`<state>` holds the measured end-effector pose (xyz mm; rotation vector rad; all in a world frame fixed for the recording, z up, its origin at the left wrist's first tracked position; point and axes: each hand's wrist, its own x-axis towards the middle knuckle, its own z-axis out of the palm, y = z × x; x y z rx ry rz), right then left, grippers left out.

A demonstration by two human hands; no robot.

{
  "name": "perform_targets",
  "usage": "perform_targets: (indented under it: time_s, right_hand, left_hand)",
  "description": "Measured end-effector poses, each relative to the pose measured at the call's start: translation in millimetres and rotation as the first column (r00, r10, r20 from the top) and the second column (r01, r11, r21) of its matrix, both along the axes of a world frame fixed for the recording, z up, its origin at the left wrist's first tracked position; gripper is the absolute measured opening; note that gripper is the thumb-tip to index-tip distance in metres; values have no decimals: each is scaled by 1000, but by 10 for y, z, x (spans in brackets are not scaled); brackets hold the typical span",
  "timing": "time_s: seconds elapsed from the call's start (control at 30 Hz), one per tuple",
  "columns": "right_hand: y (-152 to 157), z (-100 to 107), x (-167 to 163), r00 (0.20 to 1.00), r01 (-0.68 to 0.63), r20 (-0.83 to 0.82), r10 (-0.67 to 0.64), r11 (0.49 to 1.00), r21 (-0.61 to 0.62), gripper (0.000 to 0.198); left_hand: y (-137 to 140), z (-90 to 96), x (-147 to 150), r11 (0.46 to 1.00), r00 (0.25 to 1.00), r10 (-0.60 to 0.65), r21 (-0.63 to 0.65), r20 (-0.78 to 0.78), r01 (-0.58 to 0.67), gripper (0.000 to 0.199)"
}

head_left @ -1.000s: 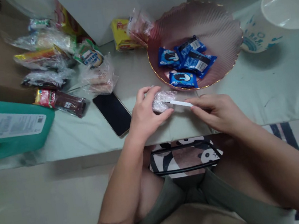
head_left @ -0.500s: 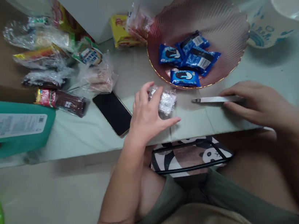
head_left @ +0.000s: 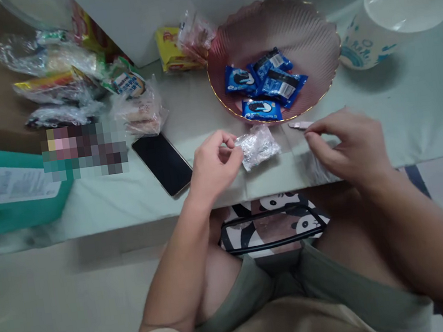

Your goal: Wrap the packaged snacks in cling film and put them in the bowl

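My left hand (head_left: 218, 161) pinches the left end of a crinkled clear plastic wrapper (head_left: 260, 147), with thumb and index finger closed on it. The wrapper lies on the table just in front of the pink bowl (head_left: 328, 89). My right hand (head_left: 351, 143) is to the right of it, thumb and index fingertips drawn together. A slim white tool with a dark tip (head_left: 300, 125) shows beside those fingertips, the rest of it hidden behind the hand. I cannot tell whether the fingers grip it. Several blue snack packets (head_left: 280, 85) lie in the bowl.
A black-screened phone (head_left: 164, 165) lies left of my left hand. Wrapped snacks (head_left: 141, 114) crowd the far left beside a teal box (head_left: 60, 201). Yellow packets (head_left: 169, 47) stand behind, and a white paper tub (head_left: 373, 45) is at the right. The table edge runs close to my lap.
My left hand has gone from spread fingers to a pinch on the plastic wrapper. My right hand has moved left, nearer the wrapper, and the white tool now shows less beyond it.
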<state>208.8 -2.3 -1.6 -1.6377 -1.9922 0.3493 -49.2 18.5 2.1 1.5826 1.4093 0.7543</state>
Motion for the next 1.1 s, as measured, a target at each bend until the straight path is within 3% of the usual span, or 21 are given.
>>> perform_targets:
  time_s: [0.13, 0.27, 0.33, 0.4, 0.47, 0.57, 0.67, 0.83, 1.0, 1.1]
  right_hand:
    - [-43, -38, -358, 982, -189, -31, 187, 980, -66, 26]
    - [-7, -77, -571, 957, -277, -104, 270, 959, -59, 26]
    - [15, -84, -626, 938, -315, -165, 305, 948, -43, 22]
    - [29, -97, -660, 937, -304, -180, 299, 953, 2, 22]
    - [32, -123, -685, 942, -301, -145, 304, 953, 42, 32]
    - [21, -175, -708, 932, -355, -69, 356, 935, 19, 53]
    - [10, -208, -699, 931, -363, -65, 360, 931, -35, 57]
    - [23, -208, -598, 923, -376, -120, 367, 925, -64, 50]
    - [51, -208, -476, 902, -418, -144, 407, 907, -50, 32]
    - [66, -187, -426, 901, -416, -152, 407, 909, -32, 20]
  left_hand:
    - [-69, 15, 106, 986, 984, -66, 137, -167, 90, 29]
    - [-55, 31, 160, 988, 960, 25, 154, -281, 19, 12]
    - [-25, 36, 138, 988, 962, 66, 155, -266, -25, 10]
    - [3, 36, 92, 994, 988, 87, 78, -124, -78, 10]
    - [22, 31, 37, 987, 980, 142, -101, 141, -128, 6]
    - [46, 29, -34, 910, 840, 298, -401, 453, -106, 10]
    - [81, 41, -77, 850, 763, 401, -516, 507, -104, 12]
    - [148, 35, -95, 894, 814, 384, -394, 435, -211, 7]
    - [177, -38, -112, 956, 922, 262, -205, 284, -208, 5]
    - [193, -64, -112, 969, 938, 235, -140, 254, -205, 13]
